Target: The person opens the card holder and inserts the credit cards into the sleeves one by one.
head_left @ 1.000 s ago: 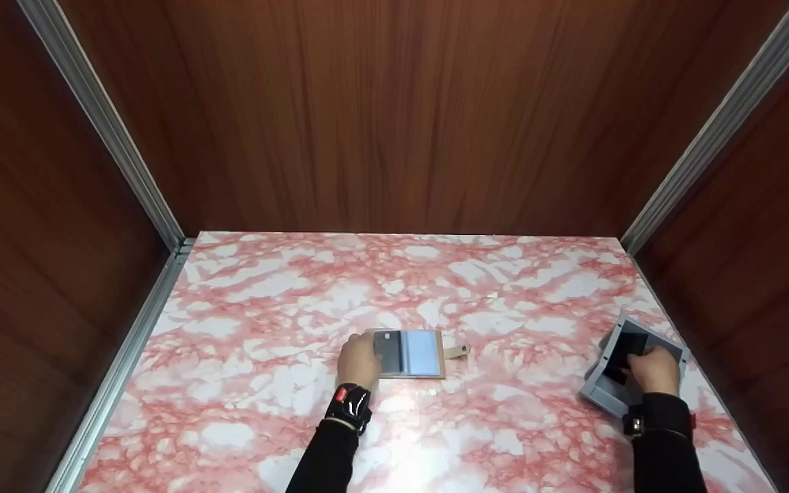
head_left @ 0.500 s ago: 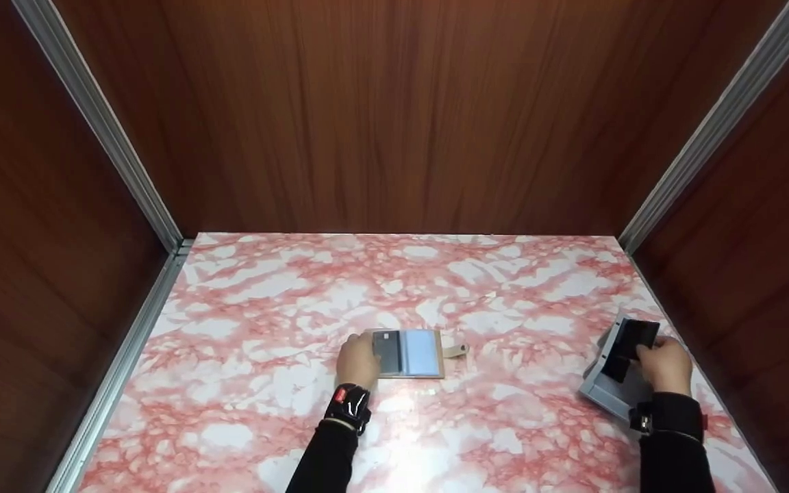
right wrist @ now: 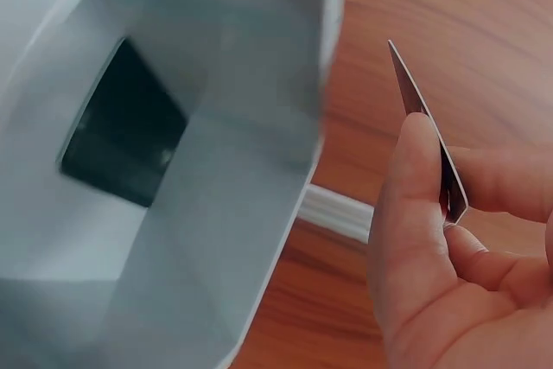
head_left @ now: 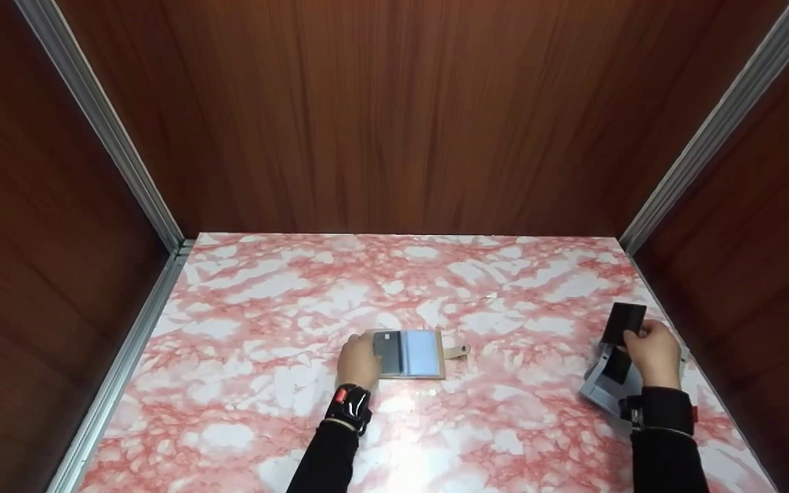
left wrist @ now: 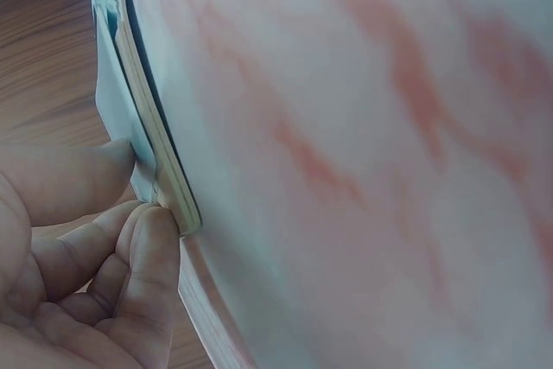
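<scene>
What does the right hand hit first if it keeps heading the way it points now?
Likely nothing on the table: the right hand, pinching a black card, points toward the table's far right corner, then the wooden wall. Depth unclear.

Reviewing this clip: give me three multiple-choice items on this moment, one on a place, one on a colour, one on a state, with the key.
1. Where does the card holder lie?
A. mid-table, under the left hand
B. at the far left edge
C. inside the grey tray

2. What colour is the card in the right hand?
A. white
B. black
C. yellow

3. How is that card held?
A. flat on the table
B. deep in the tray
C. pinched in the hand's grip, raised above the grey tray

Key: 1 A, the head view shows it open mid-table at the left fingertips; 2 B, it looks black in the head view; 3 C, the right wrist view shows thumb and fingers pinching it clear of the tray.
</scene>
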The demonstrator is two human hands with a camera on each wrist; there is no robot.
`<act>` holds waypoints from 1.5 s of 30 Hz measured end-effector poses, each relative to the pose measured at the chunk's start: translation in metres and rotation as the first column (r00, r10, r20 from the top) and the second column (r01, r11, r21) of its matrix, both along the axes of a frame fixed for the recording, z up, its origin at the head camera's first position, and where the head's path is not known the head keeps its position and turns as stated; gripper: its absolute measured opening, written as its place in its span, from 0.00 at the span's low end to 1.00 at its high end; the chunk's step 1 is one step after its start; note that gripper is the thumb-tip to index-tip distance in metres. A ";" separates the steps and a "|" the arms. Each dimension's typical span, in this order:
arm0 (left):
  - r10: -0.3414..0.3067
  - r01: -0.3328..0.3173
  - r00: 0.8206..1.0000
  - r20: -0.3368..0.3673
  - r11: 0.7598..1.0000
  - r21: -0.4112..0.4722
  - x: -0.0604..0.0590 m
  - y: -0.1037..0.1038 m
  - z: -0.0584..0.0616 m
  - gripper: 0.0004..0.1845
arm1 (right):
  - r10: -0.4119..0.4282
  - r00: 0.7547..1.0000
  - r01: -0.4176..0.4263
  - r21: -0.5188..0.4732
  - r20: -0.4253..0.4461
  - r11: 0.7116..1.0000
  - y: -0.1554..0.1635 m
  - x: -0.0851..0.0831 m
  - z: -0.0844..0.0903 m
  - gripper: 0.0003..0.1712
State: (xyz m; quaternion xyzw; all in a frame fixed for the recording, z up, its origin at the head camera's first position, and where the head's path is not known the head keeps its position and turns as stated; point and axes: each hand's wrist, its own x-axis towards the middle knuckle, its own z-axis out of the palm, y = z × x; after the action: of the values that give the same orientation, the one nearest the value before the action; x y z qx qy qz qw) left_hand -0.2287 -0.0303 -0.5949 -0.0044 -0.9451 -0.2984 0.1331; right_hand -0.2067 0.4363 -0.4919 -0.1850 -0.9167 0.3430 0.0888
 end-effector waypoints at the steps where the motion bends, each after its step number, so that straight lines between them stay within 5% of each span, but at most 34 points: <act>1: 0.001 -0.001 1.000 0.000 1.000 0.000 0.000 0.000 0.000 0.20 | 0.004 1.000 -0.004 -0.011 -0.005 1.000 -0.003 -0.001 0.001 0.24; 10: 0.010 -0.010 1.000 -0.007 1.000 0.001 0.000 0.002 0.001 0.21 | 0.033 0.996 -0.035 -0.022 -0.077 0.999 -0.030 -0.011 0.008 0.22; 20: -0.007 0.007 1.000 -0.021 1.000 -0.007 0.000 0.003 -0.001 0.20 | 0.088 0.988 -0.108 -0.160 -0.130 0.981 -0.063 -0.023 0.012 0.21; 31: -0.003 0.003 1.000 -0.019 1.000 -0.002 0.002 0.003 0.002 0.19 | 0.141 0.984 -0.162 -0.221 -0.108 0.962 -0.095 -0.035 0.007 0.21; 45: 0.003 -0.003 1.000 0.007 1.000 0.015 0.000 0.000 -0.001 0.19 | 0.183 0.968 -0.242 -0.440 -0.173 0.865 -0.150 -0.046 -0.008 0.19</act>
State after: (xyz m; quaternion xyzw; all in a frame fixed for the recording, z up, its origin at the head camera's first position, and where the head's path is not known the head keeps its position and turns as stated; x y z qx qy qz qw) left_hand -0.2290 -0.0298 -0.5960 -0.0009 -0.9433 -0.3052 0.1304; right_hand -0.2526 0.2860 -0.5004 -0.0766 -0.8174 0.5676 0.0620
